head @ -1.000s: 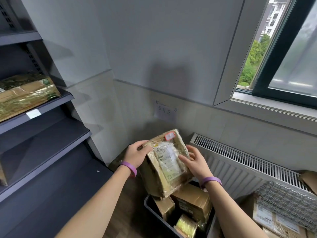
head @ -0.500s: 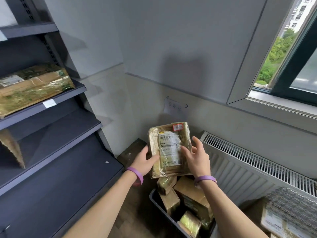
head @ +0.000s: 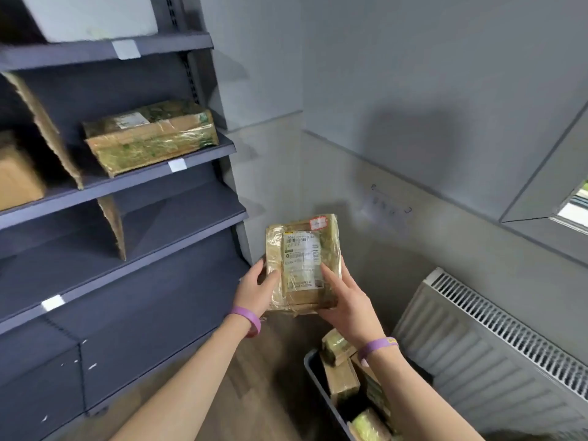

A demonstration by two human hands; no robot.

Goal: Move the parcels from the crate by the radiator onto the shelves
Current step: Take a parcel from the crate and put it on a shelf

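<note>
A taped brown parcel (head: 302, 262) with a white shipping label and a small red sticker stands upright in the air between the shelves and the radiator. My left hand (head: 256, 289) grips its left edge, thumb on the front. My right hand (head: 345, 296) holds its right edge and lower corner, fingers laid across the label. Below my right wrist a dark crate (head: 318, 385) holds several more taped parcels (head: 342, 378). The dark grey shelves (head: 178, 218) stand to the left, with one wrapped parcel (head: 149, 135) lying on a middle shelf.
A white radiator (head: 486, 342) lines the wall at the right under a window sill (head: 547, 198). Cardboard dividers (head: 47, 128) split the shelves into bays. Another brown box (head: 17, 176) sits at the far left, and a white box (head: 89, 14) is on the top shelf. The floor is wood.
The parcel has been carried up and left, away from the crate toward the shelves, and my view has turned left so more of the shelving shows.
</note>
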